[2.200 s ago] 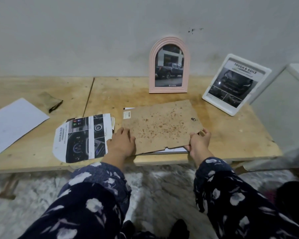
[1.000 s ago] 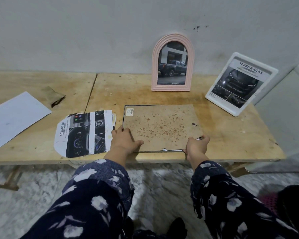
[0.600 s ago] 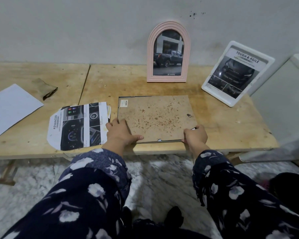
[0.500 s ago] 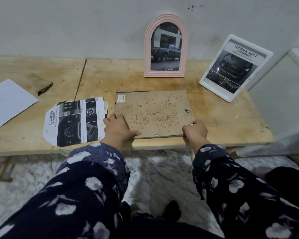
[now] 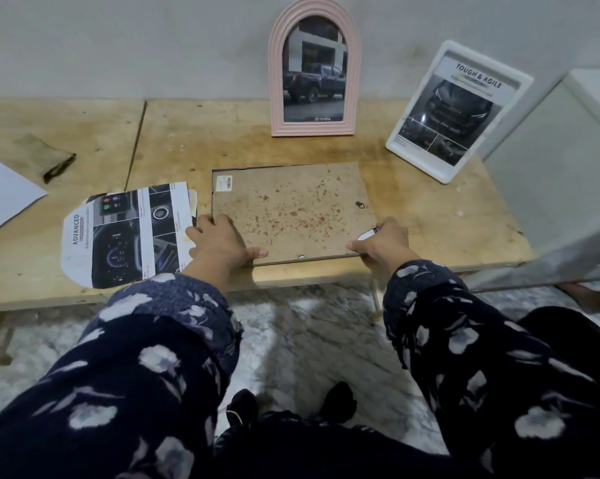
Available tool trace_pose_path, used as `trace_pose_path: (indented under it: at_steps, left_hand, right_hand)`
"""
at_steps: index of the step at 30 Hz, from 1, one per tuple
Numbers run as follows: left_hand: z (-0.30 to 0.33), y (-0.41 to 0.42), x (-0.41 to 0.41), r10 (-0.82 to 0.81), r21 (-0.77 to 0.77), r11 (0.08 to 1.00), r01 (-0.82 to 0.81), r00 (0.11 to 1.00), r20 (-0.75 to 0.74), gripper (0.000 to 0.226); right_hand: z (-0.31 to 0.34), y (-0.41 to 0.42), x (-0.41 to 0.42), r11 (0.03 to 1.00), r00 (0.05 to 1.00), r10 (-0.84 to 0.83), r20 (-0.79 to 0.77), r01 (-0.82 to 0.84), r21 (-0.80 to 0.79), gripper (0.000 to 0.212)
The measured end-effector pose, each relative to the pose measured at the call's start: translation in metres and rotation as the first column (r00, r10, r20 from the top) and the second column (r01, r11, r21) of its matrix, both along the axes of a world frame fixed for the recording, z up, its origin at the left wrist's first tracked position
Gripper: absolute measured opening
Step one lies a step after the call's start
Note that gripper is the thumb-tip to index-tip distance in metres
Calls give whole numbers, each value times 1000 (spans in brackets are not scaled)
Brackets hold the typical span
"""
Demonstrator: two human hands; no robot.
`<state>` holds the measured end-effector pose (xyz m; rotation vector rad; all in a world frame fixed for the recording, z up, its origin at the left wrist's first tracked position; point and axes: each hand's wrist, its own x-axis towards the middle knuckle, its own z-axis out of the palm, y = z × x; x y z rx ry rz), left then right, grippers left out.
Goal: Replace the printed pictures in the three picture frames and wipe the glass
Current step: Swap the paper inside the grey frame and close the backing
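Note:
A picture frame lies face down on the wooden table, its stained brown backing board up. My left hand rests on the board's near left corner, thumb stretched along the near edge. My right hand grips the near right corner, fingers curled round the edge. An arched pink frame with a pickup picture stands against the wall. A white frame with a "Tough & Agile" print leans at the right. A loose cut print marked "Advanced" lies left of the board.
A folded olive cloth lies at the back left, and a white sheet pokes in at the left edge. A grey-white box stands to the right of the table. Marble floor shows below the table's near edge.
The backing board, held tilted above the frame before, now lies flat in it. My hands have stayed at its near corners. The camera has dipped closer.

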<state>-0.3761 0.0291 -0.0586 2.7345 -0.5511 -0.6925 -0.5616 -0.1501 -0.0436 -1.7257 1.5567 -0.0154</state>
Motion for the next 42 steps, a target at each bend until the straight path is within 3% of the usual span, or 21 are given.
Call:
trace_pose_path:
  at_steps: [7, 11, 13, 17, 20, 24, 29, 31, 34, 37, 39, 42]
  left_hand:
    - [3, -8, -2, 31, 40, 999, -31, 1000, 3, 97]
    - [4, -9, -3, 16, 73, 997, -17, 1000, 18, 99]
    - [5, -10, -4, -31, 161, 987, 22, 998, 51, 106]
    - [12, -22, 0, -223, 273, 941, 198, 973, 62, 104]
    - [21, -44, 5, -418, 215, 882, 419, 907, -54, 100]
    - [21, -76, -16, -519, 102, 843, 528, 849, -102, 97]
    - [14, -106, -28, -638, 235, 742, 628, 769, -43, 100]
    - [15, -115, -23, -657, 300, 707, 640, 752, -58, 106]
    - [18, -126, -21, -657, 369, 681, 633, 750, -75, 111]
    - [23, -135, -22, -647, 390, 682, 619, 759, -74, 111]
    - [23, -137, -21, -639, 393, 688, 610, 766, -70, 113]
    - [20, -138, -20, -618, 379, 710, 593, 783, -67, 113]
  right_hand:
    - [-1, -3, 10, 999, 998, 33, -54, -33, -5, 83]
    - [-3, -9, 10, 990, 984, 136, -111, -138, -2, 87]
    - [-4, -10, 7, 972, 961, 226, -158, -232, -22, 86]
    - [-5, -10, 5, 908, 867, 387, -313, -417, -34, 77]
    - [-3, -11, 4, 861, 776, 418, -472, -504, -67, 60]
    - [-7, -11, -4, 732, 664, 446, -601, -657, -182, 60]
    - [-13, -20, -9, 672, 618, 511, -597, -720, -170, 62]
    - [-7, -27, -6, 621, 600, 520, -608, -754, -213, 50]
    - [0, -41, 4, 667, 690, 487, -536, -690, -281, 29]
    - [-5, -59, 12, 716, 777, 541, -322, -626, -309, 46]
    - [-7, -67, 19, 673, 697, 656, -290, -714, -194, 66]
    - [-5, -75, 32, 573, 567, 743, -356, -813, -101, 75]
